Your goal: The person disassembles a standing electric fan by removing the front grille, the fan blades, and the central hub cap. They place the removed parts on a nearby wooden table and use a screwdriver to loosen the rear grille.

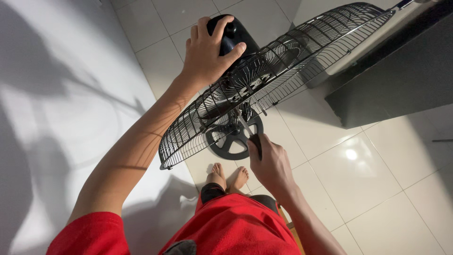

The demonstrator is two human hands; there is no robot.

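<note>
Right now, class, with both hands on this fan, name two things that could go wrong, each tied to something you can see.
1. The right hand drives a screwdriver through the black wire guard; if the tip slips, the knuckles could hit the wires.
2. Only the left hand steadies the black motor housing; the tilted fan might tip, and the person's bare feet lie right below, beside the round base.

white tiled floor (377, 189), dark cabinet (406, 80)

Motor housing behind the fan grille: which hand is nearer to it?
Left. The left hand grips the motor housing; the right hand is below the grille, holding a screwdriver.
</note>
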